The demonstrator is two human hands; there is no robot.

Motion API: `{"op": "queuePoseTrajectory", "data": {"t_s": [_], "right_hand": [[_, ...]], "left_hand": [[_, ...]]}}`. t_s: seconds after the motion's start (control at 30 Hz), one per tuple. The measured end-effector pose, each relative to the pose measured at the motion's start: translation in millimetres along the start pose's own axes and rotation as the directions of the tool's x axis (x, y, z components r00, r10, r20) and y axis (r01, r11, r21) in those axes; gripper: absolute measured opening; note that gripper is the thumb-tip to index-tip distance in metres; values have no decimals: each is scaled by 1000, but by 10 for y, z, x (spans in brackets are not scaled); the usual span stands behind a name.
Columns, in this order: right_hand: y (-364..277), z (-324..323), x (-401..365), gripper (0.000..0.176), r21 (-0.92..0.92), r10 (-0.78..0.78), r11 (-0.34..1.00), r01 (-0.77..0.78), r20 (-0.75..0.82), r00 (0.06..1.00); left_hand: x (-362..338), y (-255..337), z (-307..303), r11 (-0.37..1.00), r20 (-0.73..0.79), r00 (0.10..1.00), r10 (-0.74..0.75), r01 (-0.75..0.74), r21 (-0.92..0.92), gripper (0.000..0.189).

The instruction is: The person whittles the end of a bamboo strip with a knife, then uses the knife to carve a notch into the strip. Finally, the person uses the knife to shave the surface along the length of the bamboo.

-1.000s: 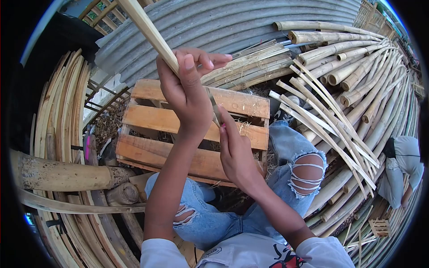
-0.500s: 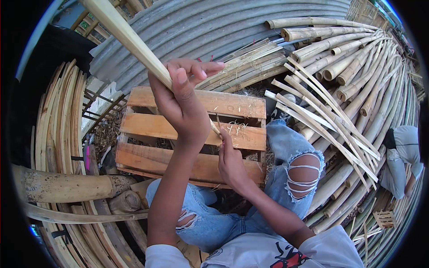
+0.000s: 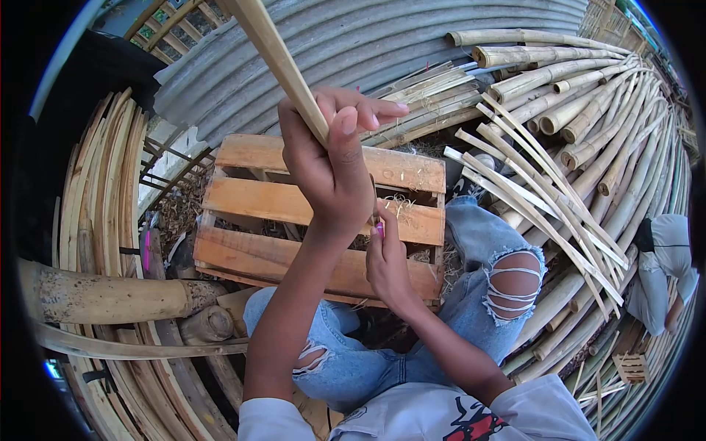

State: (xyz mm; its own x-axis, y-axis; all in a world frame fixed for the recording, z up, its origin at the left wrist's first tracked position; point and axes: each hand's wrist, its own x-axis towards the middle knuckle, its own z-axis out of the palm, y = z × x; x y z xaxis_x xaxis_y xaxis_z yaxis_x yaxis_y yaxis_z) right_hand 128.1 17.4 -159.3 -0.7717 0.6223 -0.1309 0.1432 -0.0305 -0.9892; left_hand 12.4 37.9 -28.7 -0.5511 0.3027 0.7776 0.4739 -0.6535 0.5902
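Note:
A long pale bamboo strip [image 3: 283, 62] slants from the top edge down into my left hand [image 3: 327, 158]. The strip is pinched between thumb and palm, with some fingers stretched to the right. Below and to the right, my right hand [image 3: 388, 261] is closed around a small knife [image 3: 376, 218], whose thin dark blade shows only in part behind my left wrist. The strip's lower end is hidden by my left hand and wrist. Beneath both hands stands a slatted wooden crate [image 3: 254, 253], with thin shavings [image 3: 401, 206] on its slats.
Bamboo poles [image 3: 581, 114] are piled at the right, with split strips [image 3: 544, 198] across them. More split bamboo [image 3: 103, 191] lies at the left, near a thick bamboo pole [image 3: 118, 298]. Corrugated sheeting [image 3: 353, 51] rises behind the crate. Another person [image 3: 665, 257] bends at the far right.
My left hand and the bamboo strip have shifted to the right, and the strip stands steeper. My right hand has moved slightly right; the strip's lower end is now hidden.

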Motion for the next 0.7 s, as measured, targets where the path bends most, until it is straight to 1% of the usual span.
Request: {"op": "queuePoseTrajectory", "data": {"t_s": [0.03,0.1,0.13,0.17,0.23,0.27,0.3,0.37,0.4,0.43,0.47,0.5,0.53,0.57,0.6,0.63,0.67,0.7], "right_hand": [[56,8,-22,41,1,-1,1000,1,0,1000],[385,11,-35,40,-191,90,978,-86,14,996],[712,16,-33,39,-223,32,974,-31,2,999],[673,11,-5,39,-223,23,975,-23,-5,1000],[463,0,-16,41,-13,158,987,-157,44,987],[190,-63,-24,43,-44,115,993,-113,59,992],[209,-42,-63,43,-42,119,992,-117,61,991],[266,0,-163,45,-208,26,978,-20,24,999],[355,-10,-170,45,-209,13,978,-9,15,1000],[458,-20,-169,46,-276,67,960,-46,66,996],[563,-29,-168,47,-342,128,936,-83,113,985],[488,-57,-145,47,-338,125,938,-82,106,987],[349,-99,-114,49,-340,184,932,-127,139,973],[230,-142,-91,51,-342,240,924,-171,171,956],[150,-192,-77,51,-332,234,928,-171,160,959],[83,-257,-64,48,-402,235,900,-171,116,965],[45,-320,-42,47,-469,233,866,-175,68,970],[41,-377,-17,47,-457,226,872,-179,50,973]], "left_hand": [[-13,6,-2,1000,7,1000,7,-7,-2,21],[13,4,24,999,15,999,39,-38,-15,21],[14,0,27,1000,21,1000,23,-22,-6,22],[14,-14,18,1000,27,1000,1,-1,3,22],[36,-33,9,999,42,999,27,-28,23,22],[36,-6,15,998,45,999,-15,12,67,29],[34,16,15,992,47,997,-56,51,113,38],[21,17,1,992,41,997,-64,60,109,37],[38,2,6,994,35,997,-63,59,96,36],[48,-5,-6,995,42,998,-51,47,87,36],[39,-5,-39,996,29,996,-85,84,41,30],[33,-2,-69,992,18,992,-125,125,-2,24],[54,-13,-75,996,8,996,-91,91,23,24],[59,0,-75,995,20,995,-93,93,19,24],[74,14,-67,993,-14,996,-89,90,76,31],[95,22,-58,988,-46,996,-80,86,130,38],[100,21,-66,985,-70,992,-102,111,130,38],[107,23,-66,987,-49,994,-100,105,119,38]]}}
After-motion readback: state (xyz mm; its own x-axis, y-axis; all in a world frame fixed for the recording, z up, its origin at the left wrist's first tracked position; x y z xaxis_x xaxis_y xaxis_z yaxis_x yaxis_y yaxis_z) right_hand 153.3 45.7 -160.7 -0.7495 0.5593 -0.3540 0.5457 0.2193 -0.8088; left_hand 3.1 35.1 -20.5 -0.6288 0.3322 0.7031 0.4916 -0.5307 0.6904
